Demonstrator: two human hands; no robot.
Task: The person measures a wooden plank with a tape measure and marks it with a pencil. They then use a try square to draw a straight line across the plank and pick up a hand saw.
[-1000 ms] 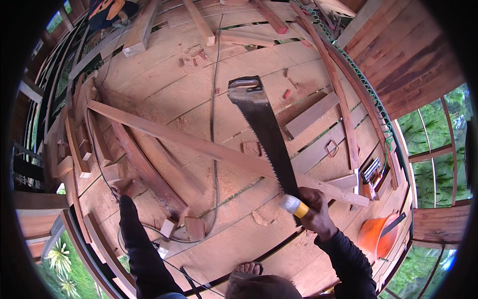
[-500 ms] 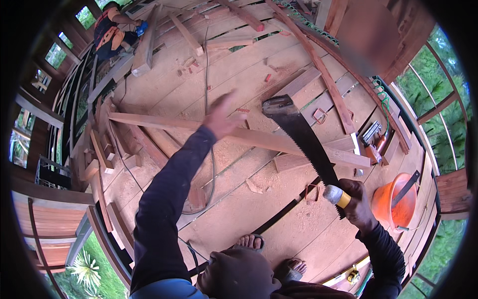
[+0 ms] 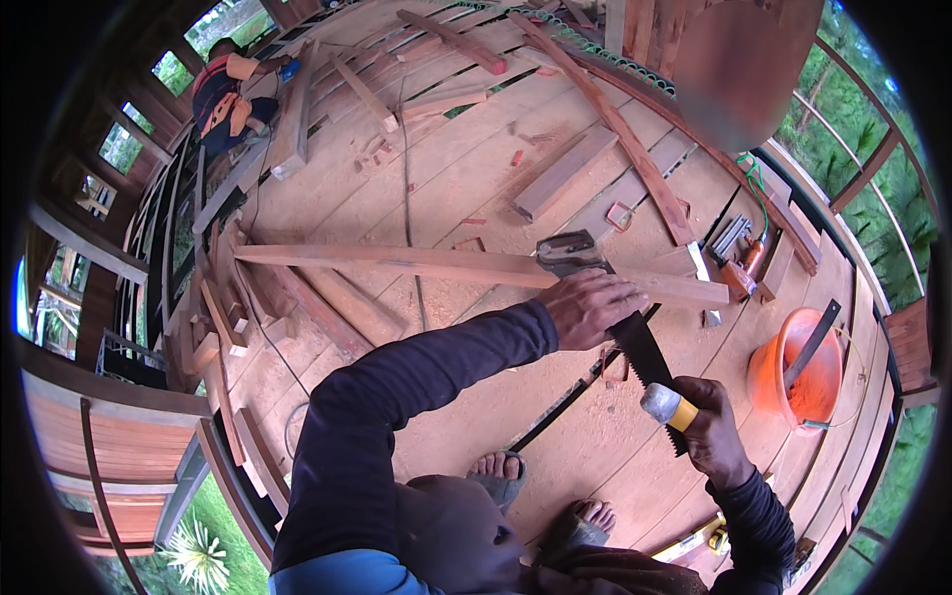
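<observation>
A dark hand saw [image 3: 643, 349] slants across in front of me, its toothed edge facing left and its wide end away from me. My left hand [image 3: 595, 305] lies over the blade near that wide end, fingers together and closed around it. At the narrow end, my right hand [image 3: 716, 436] is closed on a tool with a silver end and a yellow band [image 3: 668, 407]; its exact kind is hidden by the hand. The blade's tip passes right beside those fingers. Behind the saw runs a long wooden beam [image 3: 397, 260].
An orange bucket [image 3: 769, 372] with a flat dark blade in it stands at right. Near it lies an orange power tool [image 3: 739, 278] with a green hose. A yellow tape measure [image 3: 718, 540] sits low right. At far left a co-worker [image 3: 226, 94] crouches by a timber.
My left hand has come down from the left, where it was open in the air, and taken hold of the saw near its wide end. The right hand has kept its grip.
</observation>
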